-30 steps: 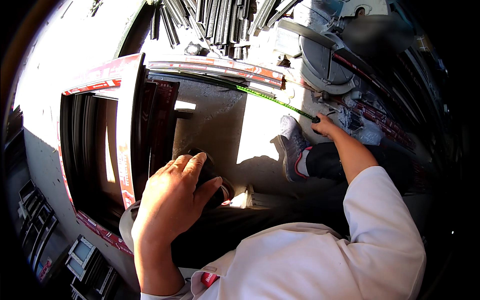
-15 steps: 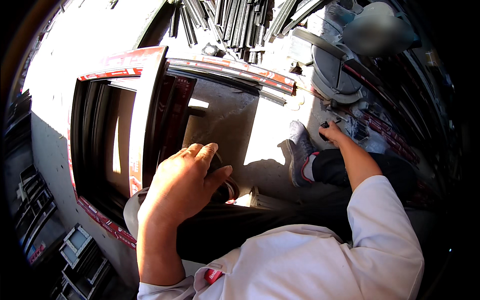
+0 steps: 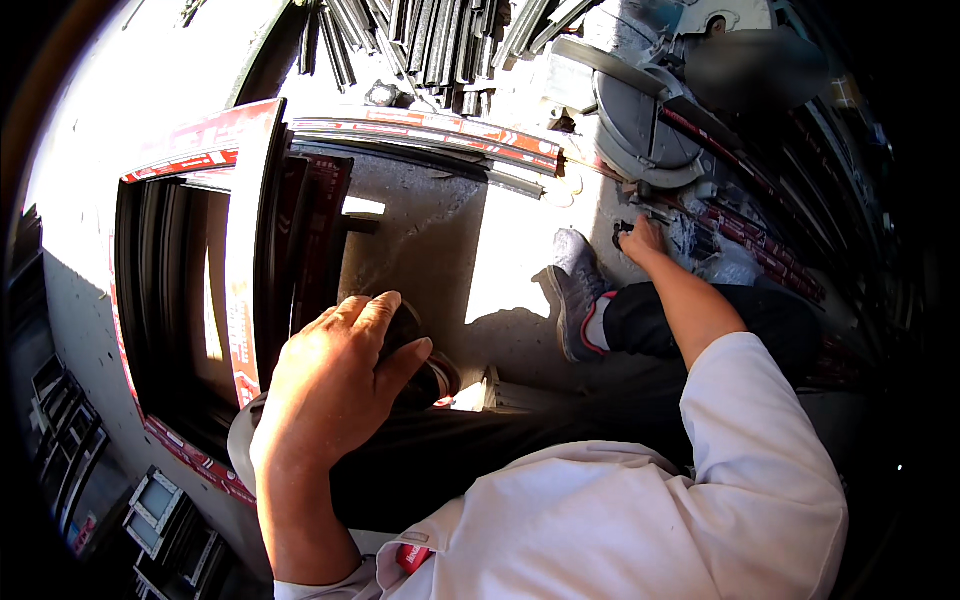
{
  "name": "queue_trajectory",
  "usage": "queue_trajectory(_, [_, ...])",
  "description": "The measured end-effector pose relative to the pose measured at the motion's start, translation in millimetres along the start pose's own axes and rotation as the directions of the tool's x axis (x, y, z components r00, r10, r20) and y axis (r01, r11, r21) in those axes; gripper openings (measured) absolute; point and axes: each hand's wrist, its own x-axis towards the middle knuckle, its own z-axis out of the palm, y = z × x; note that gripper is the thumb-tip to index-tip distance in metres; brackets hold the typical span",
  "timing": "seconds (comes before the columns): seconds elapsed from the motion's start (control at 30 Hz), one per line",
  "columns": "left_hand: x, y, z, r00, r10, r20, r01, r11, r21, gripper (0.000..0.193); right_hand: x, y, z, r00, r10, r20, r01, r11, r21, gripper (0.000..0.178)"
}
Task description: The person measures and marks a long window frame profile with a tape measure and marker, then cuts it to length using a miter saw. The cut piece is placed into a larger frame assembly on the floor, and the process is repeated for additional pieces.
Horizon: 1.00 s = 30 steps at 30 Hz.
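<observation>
My left hand [image 3: 335, 385] hovers over my left knee, palm down, beside a rectangular frame [image 3: 240, 290]. Its fingers are loosely stretched with the thumb apart, and nothing shows in it. The frame is made of dark profiles with red and white protective film. Reaching out to the right, my right hand [image 3: 645, 240] is closed around a small black object [image 3: 622, 233], mostly covered by the fingers, so its kind cannot be made out. That hand is low over the floor, close to a scatter of small tools and clear plastic [image 3: 735, 262].
A grey round-based cutting saw [image 3: 650, 130] stands at the far right. Long film-wrapped profiles [image 3: 440, 135] lie behind the frame, and dark offcuts [image 3: 440, 45] are piled farther back. My shoe [image 3: 577, 290] rests on the floor. Small frames [image 3: 155, 510] sit at the lower left.
The whole view has shifted, so the scene sits slightly farther left. My right hand keeps the small black object, now turned more toward the scattered tools. My left hand keeps its pose.
</observation>
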Motion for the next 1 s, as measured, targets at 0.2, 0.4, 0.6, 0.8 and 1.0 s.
queue_trajectory(0.2, [3, 7, -7, 0.999, -0.02, 0.047, 0.021, 0.999, -0.025, 0.053, -21, -43, -13, 0.942, -0.274, -0.191, 0.274, 0.961, -0.027, 0.043])
queue_trajectory(0.4, [8, 9, -7, 0.996, -0.03, 0.085, 0.033, 0.999, -0.034, 0.053, -19, -110, -21, 0.644, -0.66, -0.388, 0.694, 0.717, -0.067, 0.045])
queue_trajectory(0.6, [12, 7, -8, 0.99, -0.074, 0.121, 0.077, 0.997, -0.022, 0.053, -11, -213, -53, 0.557, -0.756, -0.343, 0.792, 0.608, -0.054, 0.074])
queue_trajectory(0.8, [11, 0, -7, 0.995, -0.066, 0.076, 0.068, 0.997, -0.032, 0.055, 1, -273, -53, 0.561, -0.816, -0.139, 0.801, 0.578, -0.157, 0.08])
queue_trajectory(1.0, [9, -6, -6, 0.998, -0.052, 0.04, 0.054, 0.997, -0.059, 0.057, 4, -301, -45, 0.584, -0.806, -0.091, 0.761, 0.583, -0.284, 0.067])
